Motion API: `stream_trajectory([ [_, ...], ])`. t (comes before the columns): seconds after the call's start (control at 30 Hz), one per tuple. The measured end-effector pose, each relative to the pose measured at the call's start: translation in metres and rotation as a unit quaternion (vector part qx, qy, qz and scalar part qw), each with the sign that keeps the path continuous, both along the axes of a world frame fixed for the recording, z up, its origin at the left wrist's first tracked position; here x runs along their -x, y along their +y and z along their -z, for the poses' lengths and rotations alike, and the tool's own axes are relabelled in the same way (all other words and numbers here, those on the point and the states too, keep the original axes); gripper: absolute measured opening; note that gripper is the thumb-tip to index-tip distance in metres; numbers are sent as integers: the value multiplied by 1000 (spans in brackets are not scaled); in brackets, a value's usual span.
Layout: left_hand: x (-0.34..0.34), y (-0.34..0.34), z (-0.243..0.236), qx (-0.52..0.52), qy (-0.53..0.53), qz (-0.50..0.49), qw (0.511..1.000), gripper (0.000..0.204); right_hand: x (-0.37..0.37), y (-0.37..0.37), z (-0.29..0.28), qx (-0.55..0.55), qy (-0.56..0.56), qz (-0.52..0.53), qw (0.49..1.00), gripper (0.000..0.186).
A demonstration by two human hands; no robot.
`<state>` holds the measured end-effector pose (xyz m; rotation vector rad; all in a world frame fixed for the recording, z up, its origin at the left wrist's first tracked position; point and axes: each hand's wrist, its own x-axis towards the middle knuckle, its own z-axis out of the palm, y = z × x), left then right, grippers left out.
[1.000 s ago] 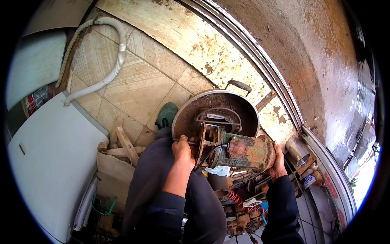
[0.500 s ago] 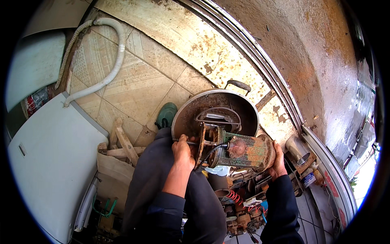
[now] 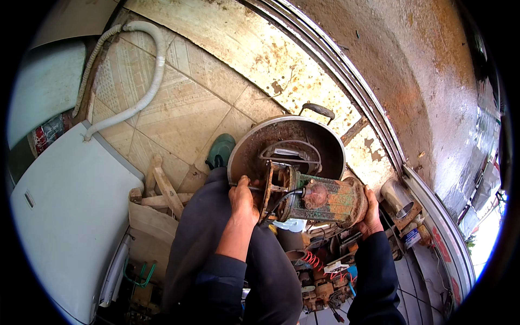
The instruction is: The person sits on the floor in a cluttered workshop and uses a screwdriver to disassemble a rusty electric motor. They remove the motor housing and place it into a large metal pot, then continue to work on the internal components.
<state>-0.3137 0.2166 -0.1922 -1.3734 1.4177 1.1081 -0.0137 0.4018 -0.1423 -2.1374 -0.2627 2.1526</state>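
Between my hands lies a rusty electric motor (image 3: 333, 200), on its side, with flaking green paint and a black cable at its left end. My left hand (image 3: 245, 205) is closed around the shaft at the motor's left end, its fingertips partly hidden. At the other end, my right hand (image 3: 371, 215) grips the rusty end cover from the right. Just beyond the motor stands a large round metal pot (image 3: 246, 142), dirty inside, with a dark side handle (image 3: 319, 110). Inside it is a metal piece with a curved bar (image 3: 295, 145).
At the left is a white appliance (image 3: 70, 216) with a ribbed hose (image 3: 154, 86). Wooden pieces (image 3: 169, 192) are beside my leg. Tools and motor parts (image 3: 325, 295) crowd the floor below the motor. A metal cylinder (image 3: 397, 199) stands right, near the door track (image 3: 374, 116).
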Motion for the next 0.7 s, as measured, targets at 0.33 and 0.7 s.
stream_trajectory([
  [0.33, 0, -8, -1, -7, -1, 14, 1000, 27, 0, 1, 2, 11, -2, -1, 1000, 59],
  [0.7, 28, 8, -87, 72, 71, 282, 954, 29, 11, 2, -7, -5, 5, -12, 1000, 59],
])
